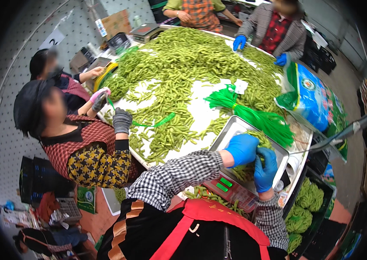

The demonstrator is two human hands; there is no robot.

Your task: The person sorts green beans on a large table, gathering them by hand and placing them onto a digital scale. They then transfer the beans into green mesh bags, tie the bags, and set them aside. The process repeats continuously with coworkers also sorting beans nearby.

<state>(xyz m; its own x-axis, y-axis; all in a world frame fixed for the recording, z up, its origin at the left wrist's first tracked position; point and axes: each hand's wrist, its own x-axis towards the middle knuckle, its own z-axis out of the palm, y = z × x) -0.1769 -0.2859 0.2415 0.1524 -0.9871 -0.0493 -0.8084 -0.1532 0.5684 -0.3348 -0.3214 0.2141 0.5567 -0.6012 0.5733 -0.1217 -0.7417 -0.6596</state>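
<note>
Both my hands wear blue gloves and meet over a shallow metal tray [234, 125]. My left hand [242, 150] closes over a bunch of green soybean pods [259, 136]; its fingertips are hidden. My right hand [265, 170] curls in from the right against the same bunch, its fingertips near the left hand. Pods show above and below the hands, within the tray. Beneath the tray is a weighing scale [230, 191] with a lit green display. Just beyond the tray lies a tied bundle of green mesh net bags [251, 115].
Loose pods [183, 61] cover much of the white table [203, 112]. At right are a blue and green sack [313, 97] and a black crate [289, 203] of bagged pods. A co-worker's gloved hand [121, 120] holds a green net at left. Other people stand around the table.
</note>
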